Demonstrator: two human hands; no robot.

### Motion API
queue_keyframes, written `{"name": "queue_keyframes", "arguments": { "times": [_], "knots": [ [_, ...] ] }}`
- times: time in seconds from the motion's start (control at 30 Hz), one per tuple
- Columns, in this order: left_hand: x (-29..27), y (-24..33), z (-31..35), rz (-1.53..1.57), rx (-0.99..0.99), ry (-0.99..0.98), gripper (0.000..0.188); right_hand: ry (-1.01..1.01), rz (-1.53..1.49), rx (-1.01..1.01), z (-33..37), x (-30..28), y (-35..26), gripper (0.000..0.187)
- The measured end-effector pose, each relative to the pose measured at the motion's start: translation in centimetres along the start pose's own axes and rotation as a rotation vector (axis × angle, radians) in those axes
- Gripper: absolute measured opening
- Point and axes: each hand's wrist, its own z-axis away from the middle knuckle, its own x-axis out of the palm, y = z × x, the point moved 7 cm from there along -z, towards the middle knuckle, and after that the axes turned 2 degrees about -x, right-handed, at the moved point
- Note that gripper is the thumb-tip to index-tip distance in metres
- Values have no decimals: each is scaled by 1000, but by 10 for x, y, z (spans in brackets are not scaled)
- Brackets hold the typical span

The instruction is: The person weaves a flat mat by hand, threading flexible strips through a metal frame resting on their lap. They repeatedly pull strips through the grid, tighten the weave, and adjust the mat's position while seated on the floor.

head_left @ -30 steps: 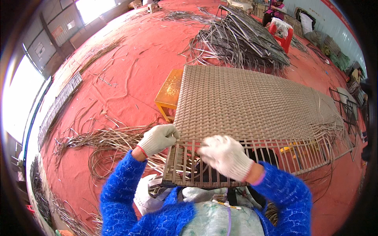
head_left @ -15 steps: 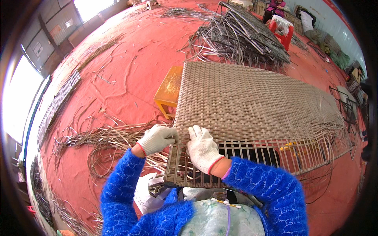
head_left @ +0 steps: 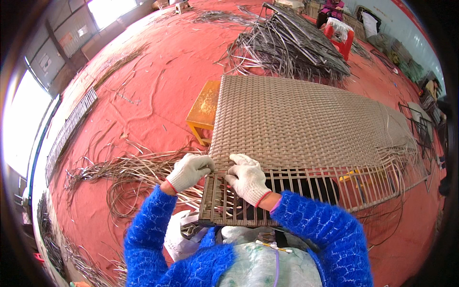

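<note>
- Broadly, a red floor [head_left: 143, 91] spreads all around.
- Before the person, a brown woven panel [head_left: 296, 124] slants from the lap away to the right, its near side open bars.
- Beyond it sits a heap of dark strips [head_left: 296, 52].
- Loose brown strips [head_left: 129, 179] tangle at left.
- A yellow stool [head_left: 203, 109] is partly hidden by the panel.
- Gloved left hand [head_left: 190, 172]: fingertips pinched at the panel's left edge; cannot tell on what.
- Gloved right hand [head_left: 248, 179]: bent over the weave's border, grip unclear.
</note>
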Motion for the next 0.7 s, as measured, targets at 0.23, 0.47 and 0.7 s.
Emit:
{"name": "queue_keyframes", "arguments": {
  "times": [0.23, 0.47, 0.7],
  "knots": [
    [18, 26, -11, -247, 93, 96, 11, 98, -86, 234, -8, -15, 17, 14],
    [30, 47, -33, 390, -67, 165, 15, 474, -178, 36, -19, -85, 25, 8],
    [20, 29, -17, 342, -397, -19, 15, -179, 165, 80, -4, -56, 20, 22]
  ]
}}
